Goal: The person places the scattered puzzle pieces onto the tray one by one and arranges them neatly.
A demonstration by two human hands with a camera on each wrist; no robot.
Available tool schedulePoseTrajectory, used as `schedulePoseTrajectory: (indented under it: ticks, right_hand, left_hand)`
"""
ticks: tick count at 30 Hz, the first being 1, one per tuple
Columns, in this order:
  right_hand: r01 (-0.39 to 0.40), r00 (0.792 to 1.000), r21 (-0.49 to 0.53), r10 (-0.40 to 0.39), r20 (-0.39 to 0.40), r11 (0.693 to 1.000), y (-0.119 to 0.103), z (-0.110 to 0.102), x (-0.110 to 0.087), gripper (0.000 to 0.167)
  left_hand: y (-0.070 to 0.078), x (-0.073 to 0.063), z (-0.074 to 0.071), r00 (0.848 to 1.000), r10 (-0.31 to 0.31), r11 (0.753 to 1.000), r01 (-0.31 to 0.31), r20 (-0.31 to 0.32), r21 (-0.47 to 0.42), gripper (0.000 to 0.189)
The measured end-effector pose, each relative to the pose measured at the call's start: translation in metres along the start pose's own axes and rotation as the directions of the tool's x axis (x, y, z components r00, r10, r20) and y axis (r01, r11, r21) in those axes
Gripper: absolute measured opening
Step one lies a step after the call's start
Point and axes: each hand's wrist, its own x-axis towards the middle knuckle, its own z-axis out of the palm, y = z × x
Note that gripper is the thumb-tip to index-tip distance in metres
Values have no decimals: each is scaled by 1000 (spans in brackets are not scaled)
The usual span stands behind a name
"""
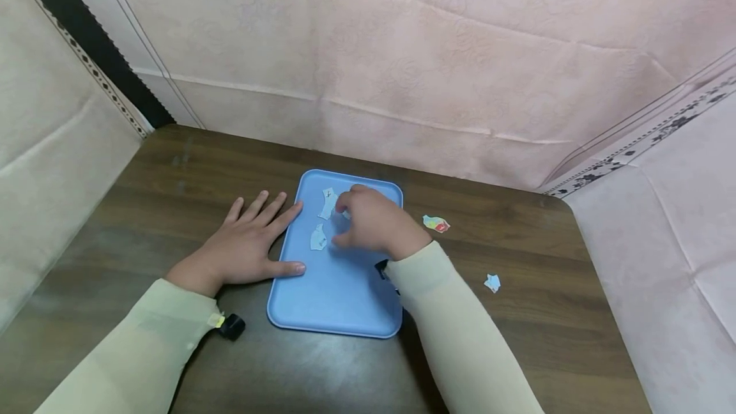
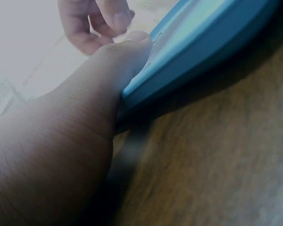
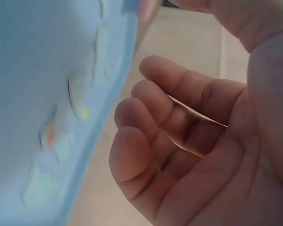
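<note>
A blue tray (image 1: 333, 302) lies on the table with its long side running away from me. My left hand (image 1: 241, 248) is spread, its thumb on the tray's left rim and its fingers beside that edge. Over the tray's right half hovers my right hand (image 1: 374, 222), fingers loosely bent, thumb apart from them. Nothing shows between those fingers (image 3: 132, 153) in the right wrist view. Two light-blue paper pieces, an upper one (image 1: 328, 203) and a lower one (image 1: 318, 237), lie left of the right hand, which partly covers another. In the right wrist view, several paper scraps (image 3: 75, 96) line the tray.
Right of the tray, a colourful torn paper piece (image 1: 436, 223) and a small light-blue one (image 1: 492, 283) lie on the brown wooden table (image 1: 552, 337). Pale patterned cloth (image 1: 402, 56) hangs behind the table and along both sides.
</note>
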Motion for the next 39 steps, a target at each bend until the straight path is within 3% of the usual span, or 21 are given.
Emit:
schedulePoseTrajectory:
  ticks: [4,11,16,26,34,39]
  right_hand:
    - [-33,999,28,34,-31,999,22,-17,-10,54]
    - [-179,981,26,181,-77,983,67,-41,-29,54]
    - [-243,968,55,246,-56,968,94,-51,-43,55]
    - [-298,951,77,303,-61,952,135,-51,-90,61]
    - [-316,944,72,322,-79,946,151,-46,-130,62]
    - [-356,929,95,364,-74,929,160,-38,-156,65]
  left_hand:
    - [-1,0,1,1000,-5,1000,5,1,-4,128]
    - [-1,-2,1,1000,6,1000,-6,-4,-10,127]
    - [0,-2,-1,1000,7,1000,-7,-5,-23,126]
    - [0,-1,0,1000,0,1000,0,8,-24,127]
    - [0,-1,0,1000,-1,1000,2,8,-23,127]
    - [-1,-1,1,1000,-2,1000,2,10,-24,127]
